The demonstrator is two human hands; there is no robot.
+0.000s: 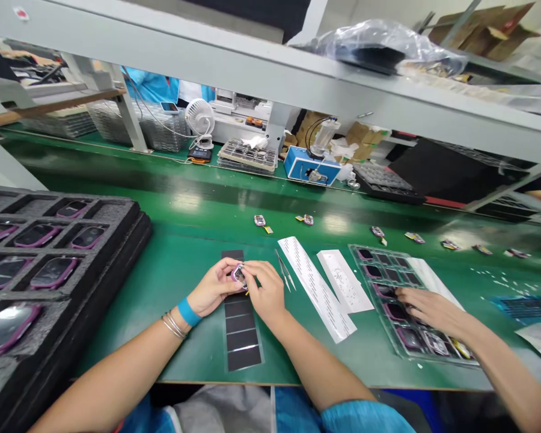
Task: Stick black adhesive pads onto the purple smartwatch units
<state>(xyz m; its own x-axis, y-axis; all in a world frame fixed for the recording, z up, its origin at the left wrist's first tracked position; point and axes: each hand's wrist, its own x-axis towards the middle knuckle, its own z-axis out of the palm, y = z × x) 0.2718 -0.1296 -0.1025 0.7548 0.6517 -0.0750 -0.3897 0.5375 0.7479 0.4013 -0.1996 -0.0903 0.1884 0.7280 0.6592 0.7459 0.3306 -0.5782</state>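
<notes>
My left hand [214, 287] and my right hand [265, 290] both grip a small purple-rimmed device [238, 275] between their fingertips. Its face is partly hidden by my fingers. A strip sheet of black rectangular pads [241, 328] lies just below my hands on the green bench top [184, 337]. A pair of steel tweezers [284, 270] rests just right of my right hand, not touching it. Beyond them lie a long white printed strip [316, 288] and a white sheet [345, 279].
A co-worker's hand [426, 310] reaches into a clear plastic tray [401, 300] of purple-rimmed parts. A black foam tray [49, 270] holding similar parts fills the left. Several small devices [308, 219] lie farther along the bench, under a grey overhead shelf [252, 66].
</notes>
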